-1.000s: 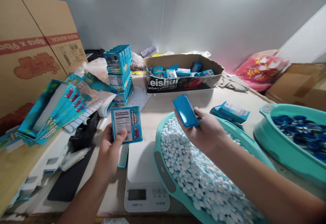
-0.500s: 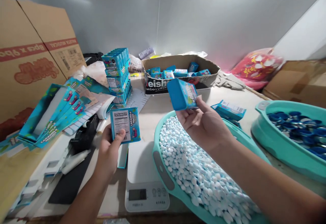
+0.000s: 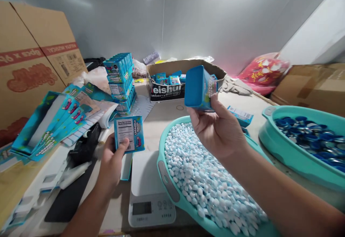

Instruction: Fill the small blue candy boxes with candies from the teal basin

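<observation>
My left hand (image 3: 114, 159) is closed round a small blue candy box (image 3: 129, 133), its nutrition panel and "Caramelo Macizo" print facing me. In my right hand (image 3: 219, 129) is a second blue box (image 3: 198, 87), raised and tilted so that a plain blue side shows. Below that hand lies a turquoise tub (image 3: 162, 150) full of small white and pale blue candies (image 3: 205, 172). A white digital scale (image 3: 151, 208) stands between my forearms, with a bare weighing plate. The tips of my right fingers are partly hidden behind the box.
A tall stack of blue boxes (image 3: 120, 82) stands behind my left hand, near flattened display cartons (image 3: 59, 125). An open carton (image 3: 169, 91) at the back holds more boxes. Another turquoise tub (image 3: 296, 161) with dark blue pieces is at the right. A large cardboard box (image 3: 35, 68) rises at left.
My right hand has lifted its box slightly and turned it more upright. My left hand keeps hold of its box. The whole view has shifted a little.
</observation>
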Tool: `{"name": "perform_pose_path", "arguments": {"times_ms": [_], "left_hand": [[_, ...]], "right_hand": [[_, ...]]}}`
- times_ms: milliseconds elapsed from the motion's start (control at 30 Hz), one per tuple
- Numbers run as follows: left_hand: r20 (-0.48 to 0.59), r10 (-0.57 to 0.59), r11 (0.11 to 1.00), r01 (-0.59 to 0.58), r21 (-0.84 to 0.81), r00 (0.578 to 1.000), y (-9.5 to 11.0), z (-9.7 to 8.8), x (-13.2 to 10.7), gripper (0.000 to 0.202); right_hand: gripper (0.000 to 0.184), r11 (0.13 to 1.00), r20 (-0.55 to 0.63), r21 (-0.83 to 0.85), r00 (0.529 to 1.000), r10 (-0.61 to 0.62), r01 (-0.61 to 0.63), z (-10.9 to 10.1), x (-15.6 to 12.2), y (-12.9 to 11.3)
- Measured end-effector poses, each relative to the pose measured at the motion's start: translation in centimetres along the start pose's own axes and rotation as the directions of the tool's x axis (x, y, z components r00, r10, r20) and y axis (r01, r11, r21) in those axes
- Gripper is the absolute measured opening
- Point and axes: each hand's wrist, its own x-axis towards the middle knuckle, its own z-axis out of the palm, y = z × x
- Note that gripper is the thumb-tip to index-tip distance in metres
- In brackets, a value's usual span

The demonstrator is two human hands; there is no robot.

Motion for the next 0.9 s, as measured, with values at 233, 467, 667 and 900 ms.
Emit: {"name": "perform_pose_path", "arguments": {"times_ms": [233,467,667,900], "left_hand": [[0.021,0.015,1.000,-0.015,0.003,1.000,0.1,-0.1,0.0,0.062],[-0.050,0.104,0.994,-0.105,-0.013,0.993,0.9,-0.1,0.6,0.056],[-0.263,0.229,0.969,-0.246,-0.031,0.937,2.4,0.0,1.2,0.055],[-0.193,0.291,0.952,-0.304,-0.044,0.937,1.5,0.0,1.7,0.048]], "right_hand": [[0.014,0.994,0.040,-0.113,0.999,0.010,-0.005,-0.7,0.4,0.7],[0.037,0.910,0.194,-0.407,0.981,0.002,0.079,-1.6,0.2,1.8],[0.044,0.654,0.434,-0.699,0.899,0.064,0.291,-1.9,-1.7,2.7],[0.031,-0.035,0.456,-0.862,0.804,0.382,0.506,-2.2,-3.3,4.7]]}}
